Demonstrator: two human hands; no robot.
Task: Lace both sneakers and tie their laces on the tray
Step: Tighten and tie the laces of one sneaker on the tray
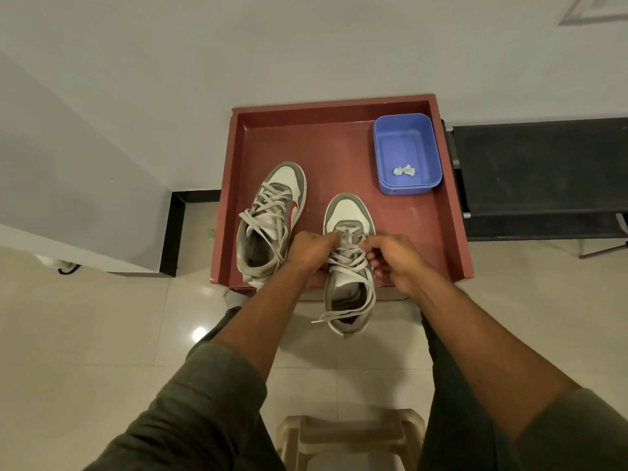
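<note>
Both hands work at the laces (pixel 346 258) of the right-hand sneaker (pixel 349 266). The left hand (pixel 311 251) has its fingers curled, pinching lace at the lower eyelets near the toe; the right hand (pixel 390 258) likewise pinches lace on the shoe's other side, fingers bent round it. This sneaker lies toe forward across the near edge of the red tray (pixel 452 212), its heel hanging out past that edge, loose lace ends trailing off by the heel. The other sneaker (pixel 272 222) lies just beside it toward the tray's left edge, loosely laced and untied. A blue tub (pixel 406 151) sits in the far right corner, holding a small crumpled white scrap (pixel 404 171). A black bench (pixel 543 178) stands just beside the tray's right edge.
</note>
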